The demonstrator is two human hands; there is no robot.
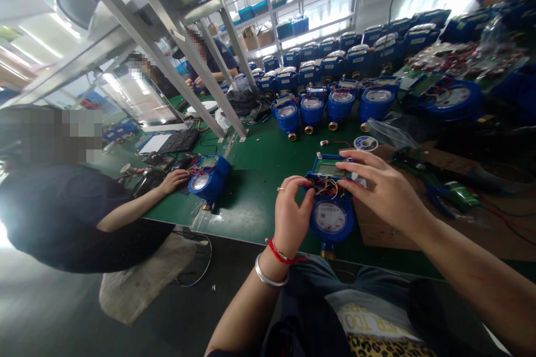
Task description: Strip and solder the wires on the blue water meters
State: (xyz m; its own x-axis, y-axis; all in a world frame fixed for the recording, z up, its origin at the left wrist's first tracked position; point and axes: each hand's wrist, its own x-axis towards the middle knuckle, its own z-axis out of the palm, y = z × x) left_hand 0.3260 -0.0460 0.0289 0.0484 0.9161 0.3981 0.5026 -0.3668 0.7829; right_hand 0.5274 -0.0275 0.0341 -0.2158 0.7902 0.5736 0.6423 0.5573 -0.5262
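In front of me a blue water meter [330, 217] lies on the bench, its round dial facing up and its brass fitting toward me. The top housing is uncovered and shows a green circuit board with a grey display [327, 168]. Coloured wires [329, 187] bunch between display and dial. My left hand [292, 209] is closed on the housing's left edge, thumb and forefinger near the wires. Over the right side, my right hand [374, 181] has its fingers spread, with the tips touching the board and the housing's edge. Whatever lies under its palm is hidden.
Several blue meters [312, 103] stand in rows at the back. A solder spool [365, 143] and cardboard [385, 226] are on the right. To the left, a co-worker's hand [173, 180] touches another meter [209, 178]. Metal posts [226, 117] rise from the green bench [255, 201].
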